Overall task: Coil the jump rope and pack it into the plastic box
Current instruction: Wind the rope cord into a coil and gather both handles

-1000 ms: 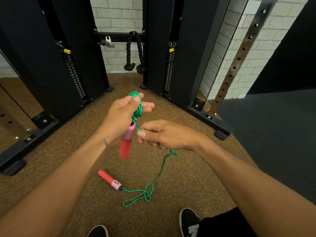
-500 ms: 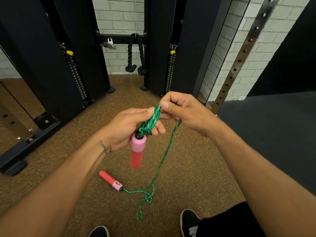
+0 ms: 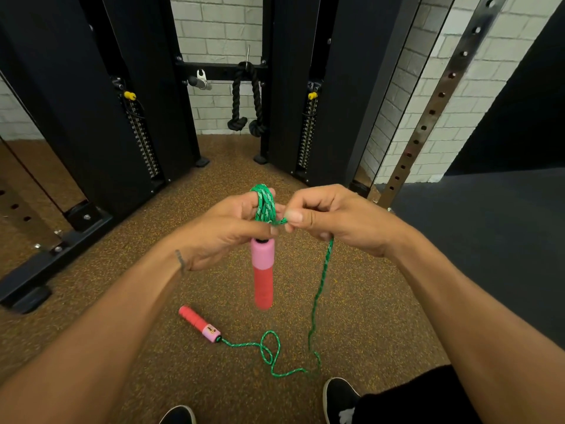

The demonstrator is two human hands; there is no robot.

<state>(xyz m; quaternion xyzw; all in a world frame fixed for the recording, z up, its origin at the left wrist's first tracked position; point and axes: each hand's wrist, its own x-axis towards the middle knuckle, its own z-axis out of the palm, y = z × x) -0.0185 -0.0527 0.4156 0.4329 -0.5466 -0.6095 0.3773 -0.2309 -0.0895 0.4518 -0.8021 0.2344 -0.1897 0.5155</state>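
Jump rope of green braided cord looks light and floppy: left hand grips its coils, 1 pink-and-red foam handle dangling; right hand pinches the slack; 2nd handle lies on speckled brown floor.

Black weight stacks flank a knotted rope hanging before a white brick wall; speckled brown floor meets dark mat at right.

Gym around me. Black cable machine ahead, twin weight stacks with yellow selector pins. Black triceps rope hangs on crossbar. Perforated steel upright to my right. Speckled rubber flooring underfoot, white brick wall behind.
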